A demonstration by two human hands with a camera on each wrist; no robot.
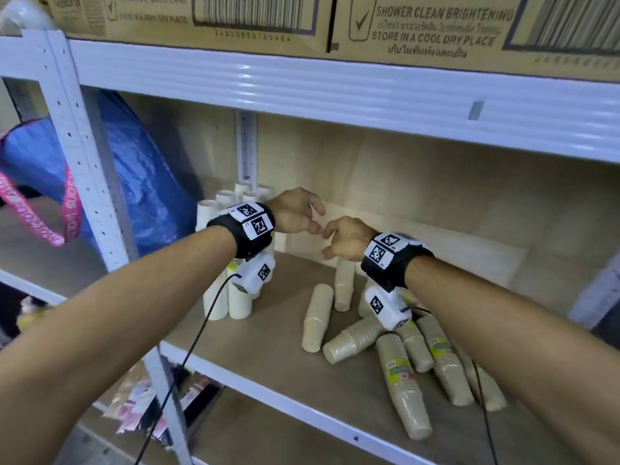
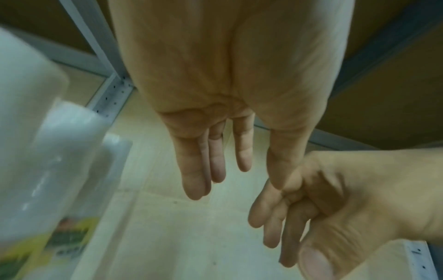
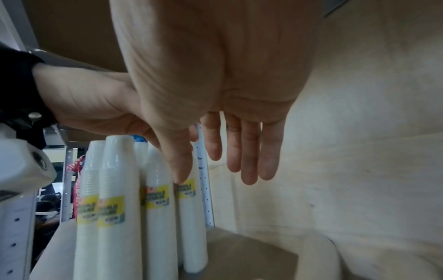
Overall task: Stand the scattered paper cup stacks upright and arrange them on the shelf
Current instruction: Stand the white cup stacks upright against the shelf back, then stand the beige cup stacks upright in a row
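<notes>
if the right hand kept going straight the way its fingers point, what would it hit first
Most likely the pale back panel of the shelf: the right hand is empty, fingers extended toward it, nothing visibly between. Depth is unclear; the left hand sits close beside it.

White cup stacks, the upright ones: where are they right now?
Head view: the upright white cup stacks stand clustered at the shelf's left end against the rear upright post, below the left hand, apart from the fallen brown stacks.
</notes>
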